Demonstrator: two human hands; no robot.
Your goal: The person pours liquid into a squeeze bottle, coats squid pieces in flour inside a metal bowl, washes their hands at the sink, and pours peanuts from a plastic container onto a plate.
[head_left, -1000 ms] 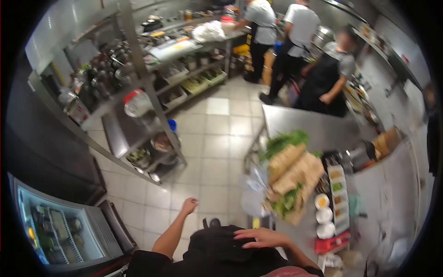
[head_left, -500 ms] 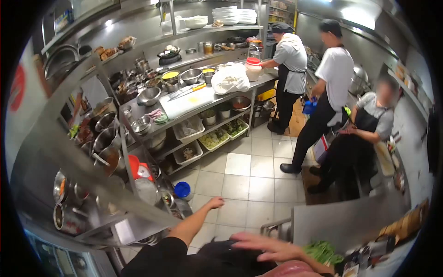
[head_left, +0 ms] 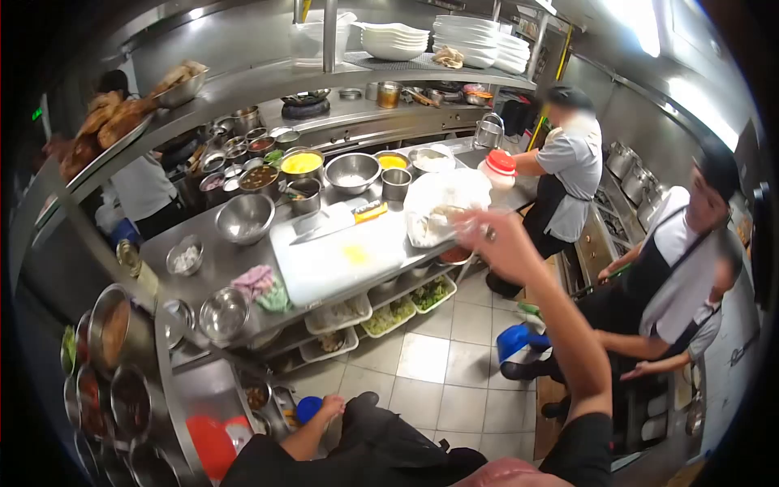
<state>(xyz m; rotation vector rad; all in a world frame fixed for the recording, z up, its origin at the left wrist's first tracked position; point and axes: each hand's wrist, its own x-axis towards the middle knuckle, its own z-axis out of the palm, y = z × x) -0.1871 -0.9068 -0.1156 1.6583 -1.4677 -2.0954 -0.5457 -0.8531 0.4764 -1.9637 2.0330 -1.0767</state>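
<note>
My right hand (head_left: 499,239) is raised in front of me, fingers apart, with nothing in it. Behind its fingertips lies a white plastic bag (head_left: 442,199) on the steel counter. A white cutting board (head_left: 337,256) is to the left of the bag, bearing a knife (head_left: 320,227) and an orange-handled tool (head_left: 371,213). My left hand (head_left: 330,407) hangs low beside my dark apron, near a blue container (head_left: 308,408); its fingers are small and partly hidden. A jar with a red lid (head_left: 500,166) stands beyond the bag.
Metal bowls (head_left: 246,217) and yellow contents (head_left: 301,164) crowd the counter (head_left: 203,280). Stacked white dishes (head_left: 393,42) fill the shelf above. A person (head_left: 568,162) works at the counter's far end; two people stand at right, one near a blue dustpan-like object (head_left: 519,342). Another person (head_left: 146,191) is behind the left shelving.
The view has swung toward the counter, now much nearer. My right hand has risen from my waist and reached forward. The steel table with leafy greens has left the view.
</note>
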